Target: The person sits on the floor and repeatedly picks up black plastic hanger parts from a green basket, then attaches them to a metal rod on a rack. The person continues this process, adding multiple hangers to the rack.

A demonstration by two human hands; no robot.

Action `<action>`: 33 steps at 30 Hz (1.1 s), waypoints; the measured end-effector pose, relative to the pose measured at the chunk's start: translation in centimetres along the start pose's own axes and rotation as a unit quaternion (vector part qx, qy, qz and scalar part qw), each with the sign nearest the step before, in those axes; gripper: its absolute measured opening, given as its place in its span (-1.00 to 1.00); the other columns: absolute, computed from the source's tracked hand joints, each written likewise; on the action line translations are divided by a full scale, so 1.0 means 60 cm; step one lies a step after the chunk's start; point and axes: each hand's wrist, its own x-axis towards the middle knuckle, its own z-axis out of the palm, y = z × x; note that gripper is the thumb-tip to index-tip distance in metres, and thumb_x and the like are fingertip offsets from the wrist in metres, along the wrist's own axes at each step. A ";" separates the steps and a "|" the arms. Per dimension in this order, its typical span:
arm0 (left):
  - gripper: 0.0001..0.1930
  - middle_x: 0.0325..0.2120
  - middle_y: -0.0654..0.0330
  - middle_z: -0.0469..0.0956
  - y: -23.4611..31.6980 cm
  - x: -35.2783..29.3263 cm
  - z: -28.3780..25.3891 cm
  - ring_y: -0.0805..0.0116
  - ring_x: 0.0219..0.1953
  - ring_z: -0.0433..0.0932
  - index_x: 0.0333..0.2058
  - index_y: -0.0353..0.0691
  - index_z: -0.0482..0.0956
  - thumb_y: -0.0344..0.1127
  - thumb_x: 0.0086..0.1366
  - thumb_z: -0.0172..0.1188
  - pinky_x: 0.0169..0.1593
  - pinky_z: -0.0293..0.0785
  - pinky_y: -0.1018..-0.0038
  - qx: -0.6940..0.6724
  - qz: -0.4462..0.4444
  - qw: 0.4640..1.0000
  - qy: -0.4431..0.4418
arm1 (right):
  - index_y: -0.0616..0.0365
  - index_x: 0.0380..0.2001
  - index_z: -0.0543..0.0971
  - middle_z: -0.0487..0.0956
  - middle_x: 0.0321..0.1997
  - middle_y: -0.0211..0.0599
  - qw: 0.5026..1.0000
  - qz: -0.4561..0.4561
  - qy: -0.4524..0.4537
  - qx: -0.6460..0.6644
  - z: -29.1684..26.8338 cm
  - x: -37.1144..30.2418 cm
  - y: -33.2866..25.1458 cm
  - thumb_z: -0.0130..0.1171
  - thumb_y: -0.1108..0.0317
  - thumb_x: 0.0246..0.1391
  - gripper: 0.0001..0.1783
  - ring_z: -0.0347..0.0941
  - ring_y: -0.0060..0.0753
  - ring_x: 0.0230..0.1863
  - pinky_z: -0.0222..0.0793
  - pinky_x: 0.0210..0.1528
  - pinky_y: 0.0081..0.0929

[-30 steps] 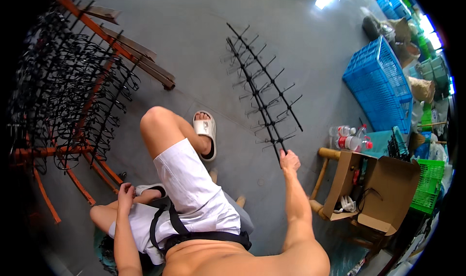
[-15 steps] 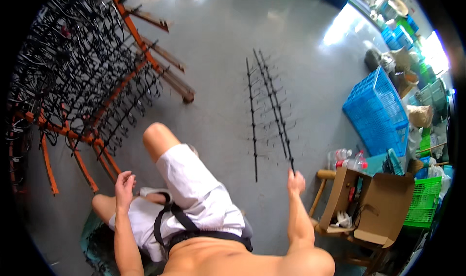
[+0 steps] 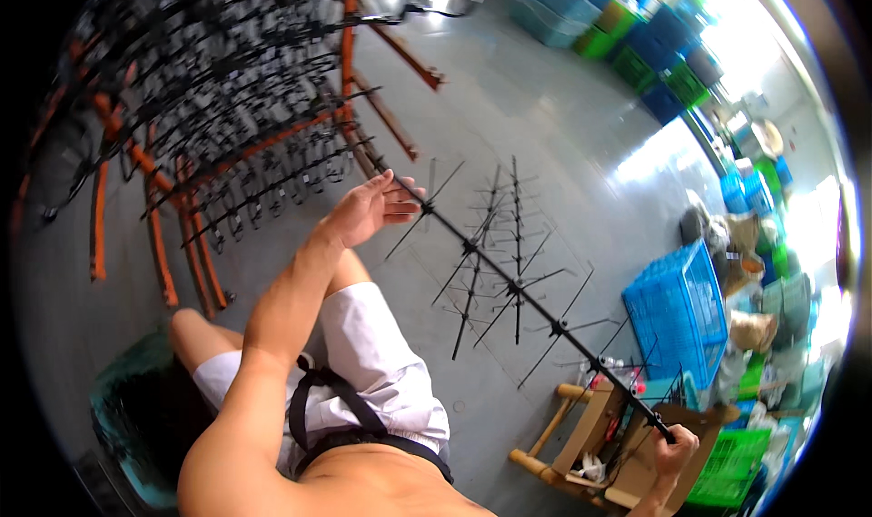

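My right hand (image 3: 674, 450) is closed around the near end of a long black rod (image 3: 536, 306) with thin wire prongs sticking out on both sides. The rod slants up and leftward across the view, lifted off the floor. Close to its far end is my left hand (image 3: 368, 210), fingers stretched and spread; whether they touch the rod I cannot tell. Beneath it, two similar pronged rods lie on the grey floor, one on the left (image 3: 469, 294) and another on the right (image 3: 517, 210), partly crossed by the raised rod.
At left stands an orange metal rack (image 3: 349, 54) hung with many black pronged pieces. A blue plastic crate (image 3: 668, 322) sits at right. Nearer are a wooden stool (image 3: 536, 467), an open cardboard box (image 3: 581, 431) and a green crate (image 3: 731, 467). Stacked bins (image 3: 556, 13) line the back.
My right hand has lifted one rod from the floor and swung it right and nearer. My left hand has risen from beside my knee toward the rod's far end. The view has turned left.
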 end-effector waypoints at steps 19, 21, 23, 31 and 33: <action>-0.83 -0.18 0.14 0.57 0.064 -0.600 -0.295 0.33 -0.12 0.52 -0.24 -0.23 0.47 -0.29 0.37 -0.04 -0.03 0.45 0.38 -0.134 0.318 0.755 0.558 | 0.26 -0.39 0.56 0.55 -0.40 -0.11 0.845 -0.429 -0.252 0.197 0.499 0.590 -0.680 0.31 0.42 -0.18 -0.77 0.48 -0.04 -0.32 0.37 -0.24 -0.30; -0.81 -0.17 0.10 0.55 0.054 -0.596 -0.329 0.27 -0.12 0.52 -0.21 -0.27 0.45 -0.31 0.39 -0.09 -0.02 0.45 0.35 -0.169 0.287 0.732 0.595 | 0.26 -0.38 0.56 0.55 -0.39 -0.12 0.842 -0.440 -0.229 0.211 0.538 0.595 -0.711 0.32 0.44 -0.18 -0.77 0.48 -0.02 -0.31 0.37 -0.23 -0.29; -0.80 -0.16 0.09 0.55 0.052 -0.583 -0.340 0.24 -0.11 0.51 -0.21 -0.30 0.44 -0.32 0.40 -0.12 0.00 0.46 0.32 -0.162 0.271 0.731 0.605 | 0.28 -0.39 0.56 0.55 -0.41 -0.09 0.837 -0.462 -0.199 0.217 0.578 0.606 -0.720 0.32 0.42 -0.18 -0.77 0.49 -0.03 -0.34 0.37 -0.26 -0.31; -0.69 -0.11 -0.12 0.50 0.055 -0.610 -0.353 0.07 -0.04 0.51 -0.15 -0.45 0.40 -0.25 0.39 -0.11 0.06 0.46 0.24 -0.203 0.153 0.730 0.634 | 0.22 -0.39 0.55 0.54 -0.33 -0.18 0.848 -0.460 -0.134 0.228 0.674 0.611 -0.774 0.29 0.42 -0.13 -0.81 0.47 -0.02 -0.27 0.36 -0.22 -0.28; -0.64 -0.10 -0.10 0.50 0.072 -0.610 -0.317 0.07 -0.07 0.52 -0.13 -0.45 0.40 -0.19 0.36 -0.04 0.02 0.49 0.26 -0.151 0.089 0.738 0.652 | 0.17 -0.38 0.53 0.52 -0.32 -0.22 0.847 -0.467 -0.121 0.225 0.700 0.617 -0.775 0.29 0.40 -0.11 -0.81 0.44 -0.05 -0.24 0.35 -0.19 -0.26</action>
